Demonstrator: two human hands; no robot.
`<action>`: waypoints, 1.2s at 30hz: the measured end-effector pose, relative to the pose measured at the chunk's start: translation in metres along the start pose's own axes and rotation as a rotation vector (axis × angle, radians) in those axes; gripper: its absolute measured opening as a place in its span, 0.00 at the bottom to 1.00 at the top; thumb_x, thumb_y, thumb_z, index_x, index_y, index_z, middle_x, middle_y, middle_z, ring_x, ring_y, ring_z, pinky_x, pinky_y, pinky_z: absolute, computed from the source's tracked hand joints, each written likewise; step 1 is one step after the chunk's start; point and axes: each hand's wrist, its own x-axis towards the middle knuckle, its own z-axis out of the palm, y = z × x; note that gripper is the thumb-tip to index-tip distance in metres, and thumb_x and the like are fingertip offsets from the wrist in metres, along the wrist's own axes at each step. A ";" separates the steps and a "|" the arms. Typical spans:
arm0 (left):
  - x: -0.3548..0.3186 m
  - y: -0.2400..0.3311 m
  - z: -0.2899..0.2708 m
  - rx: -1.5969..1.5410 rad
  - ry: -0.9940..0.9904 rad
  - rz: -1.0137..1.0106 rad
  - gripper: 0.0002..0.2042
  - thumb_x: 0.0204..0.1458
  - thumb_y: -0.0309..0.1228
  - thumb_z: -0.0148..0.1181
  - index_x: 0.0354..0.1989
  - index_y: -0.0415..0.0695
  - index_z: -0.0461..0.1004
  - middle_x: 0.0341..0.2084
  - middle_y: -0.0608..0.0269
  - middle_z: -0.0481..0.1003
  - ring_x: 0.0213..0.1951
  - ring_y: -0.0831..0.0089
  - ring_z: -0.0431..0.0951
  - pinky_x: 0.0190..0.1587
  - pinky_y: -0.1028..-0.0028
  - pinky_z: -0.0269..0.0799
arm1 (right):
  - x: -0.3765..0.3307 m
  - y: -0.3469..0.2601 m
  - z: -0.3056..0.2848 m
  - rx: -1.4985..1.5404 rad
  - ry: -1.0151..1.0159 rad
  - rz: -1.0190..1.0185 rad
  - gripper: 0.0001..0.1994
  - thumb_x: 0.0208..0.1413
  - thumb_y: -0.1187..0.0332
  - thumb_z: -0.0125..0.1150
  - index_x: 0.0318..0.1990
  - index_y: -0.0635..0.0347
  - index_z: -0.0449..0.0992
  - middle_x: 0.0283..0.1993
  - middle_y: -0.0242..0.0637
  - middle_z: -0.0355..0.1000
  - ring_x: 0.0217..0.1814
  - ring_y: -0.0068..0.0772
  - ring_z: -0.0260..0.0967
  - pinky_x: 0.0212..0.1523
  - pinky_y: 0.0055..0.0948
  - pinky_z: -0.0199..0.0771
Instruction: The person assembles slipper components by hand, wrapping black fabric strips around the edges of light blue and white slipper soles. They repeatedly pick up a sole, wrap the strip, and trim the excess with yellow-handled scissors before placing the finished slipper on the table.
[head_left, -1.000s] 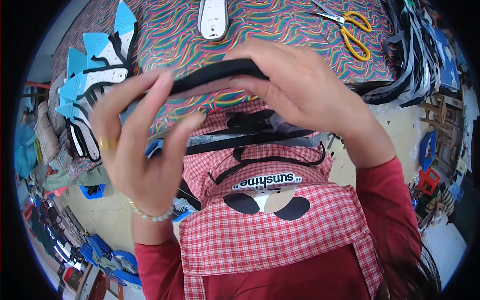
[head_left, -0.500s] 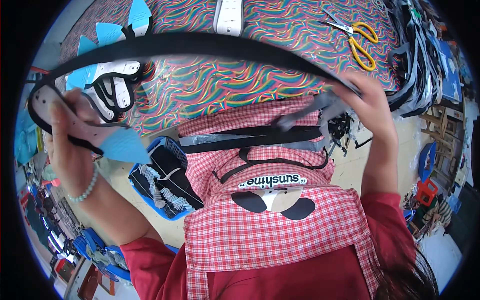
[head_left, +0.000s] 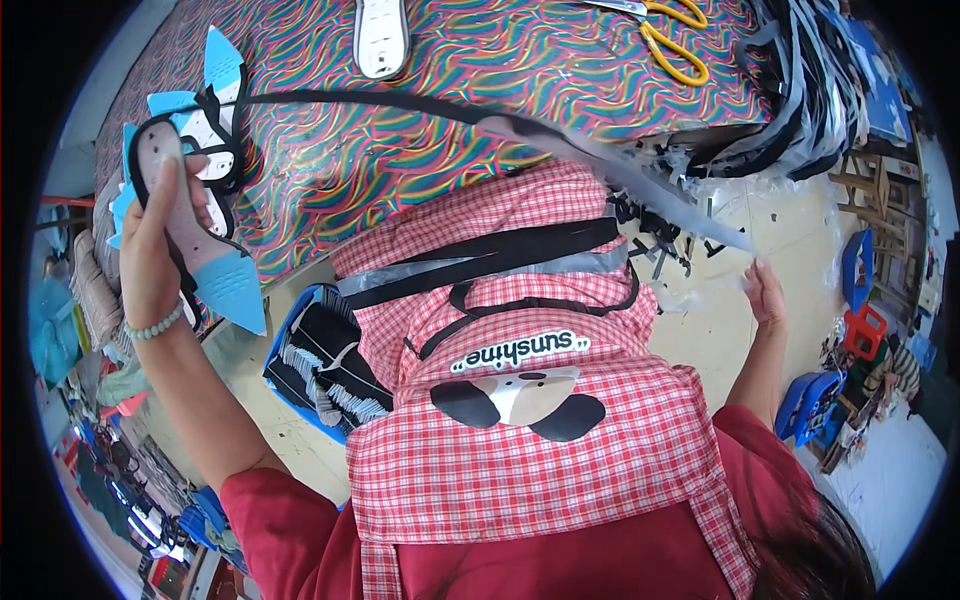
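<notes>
My left hand (head_left: 160, 240) is closed around an insole (head_left: 185, 215) with a pale pinkish-white body, black edging and a pointed light-blue toe. A long black binding strip (head_left: 400, 100) arcs from beside the insole across the tabletop. Farther right it twists, showing a greyish film-like side (head_left: 650, 190), and runs down to my right hand (head_left: 766, 292). The right fingertips are pinched together at the strip's far end; motion blur softens the exact contact. Behind my left hand lie several similar blue-tipped insoles (head_left: 225, 75), partly hidden by it.
The table has a wavy multicoloured cover (head_left: 400, 170). On it are yellow-handled scissors (head_left: 675, 50) and a white insole (head_left: 381, 40). Black and clear strips (head_left: 790, 100) hang over its right edge. A blue basket (head_left: 300, 390) of black pieces stands below; scraps (head_left: 665, 235) litter the floor.
My right hand has moved down and right, and the strip now slopes down toward it. My left hand has turned the insole more upright. The view has shifted, so table items appear higher and farther left.
</notes>
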 end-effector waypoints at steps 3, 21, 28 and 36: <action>0.014 -0.009 -0.014 -0.010 0.016 0.017 0.18 0.61 0.41 0.49 0.42 0.35 0.76 0.22 0.71 0.71 0.25 0.83 0.69 0.30 0.82 0.63 | 0.023 0.099 -0.130 0.082 0.469 0.182 0.12 0.56 0.57 0.60 0.44 0.50 0.73 0.36 0.26 0.70 0.39 0.22 0.68 0.40 0.26 0.69; -0.053 0.024 0.020 0.244 -0.161 0.044 0.14 0.57 0.37 0.57 0.36 0.37 0.79 0.20 0.72 0.72 0.24 0.86 0.68 0.26 0.83 0.62 | -0.119 -0.169 0.195 -0.624 -0.090 -0.789 0.18 0.66 0.68 0.42 0.59 0.65 0.67 0.55 0.48 0.69 0.56 0.35 0.69 0.58 0.32 0.64; -0.069 0.031 0.041 0.465 -0.458 0.087 0.13 0.54 0.35 0.60 0.36 0.34 0.76 0.24 0.65 0.76 0.27 0.81 0.73 0.31 0.78 0.69 | -0.227 -0.157 0.489 -0.232 -1.616 -0.374 0.25 0.61 0.56 0.54 0.61 0.60 0.64 0.31 0.30 0.74 0.30 0.15 0.63 0.31 0.19 0.65; -0.088 -0.018 0.034 -0.011 -0.278 0.099 0.11 0.54 0.32 0.60 0.32 0.34 0.77 0.25 0.63 0.78 0.27 0.78 0.75 0.32 0.77 0.70 | -0.226 -0.195 0.521 -0.340 -1.472 -0.707 0.17 0.58 0.61 0.56 0.51 0.60 0.74 0.26 0.22 0.69 0.24 0.08 0.59 0.23 0.14 0.56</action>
